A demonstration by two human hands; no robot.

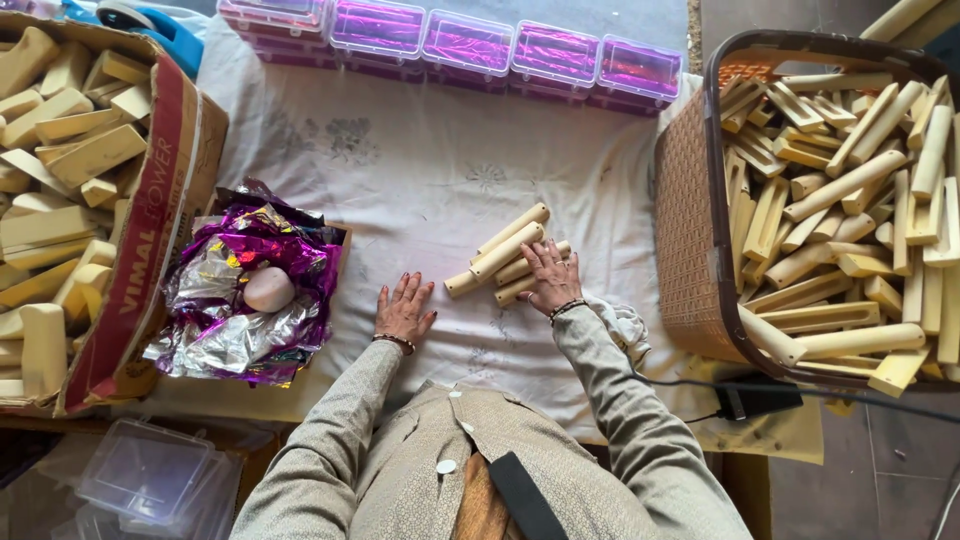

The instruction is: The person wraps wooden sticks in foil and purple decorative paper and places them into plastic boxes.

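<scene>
White cloth (420, 170) covers the low work surface, with a row of clear purple-tinted boxes (470, 45) lined along its far edge. At centre lies a small bundle of pale wooden sticks (505, 255), gathered side by side; the right hand (550, 278) rests on their near ends, fingers spread, seemingly to keep them from rolling apart. The left hand (403, 308) lies flat and empty on the cloth just beside, fingers splayed. More sticks fill the brown basket (690, 240) at right and the cardboard box (170, 180) at left, both within easy reach. Crumpled purple foil (250, 290) sits between box and hands.
</scene>
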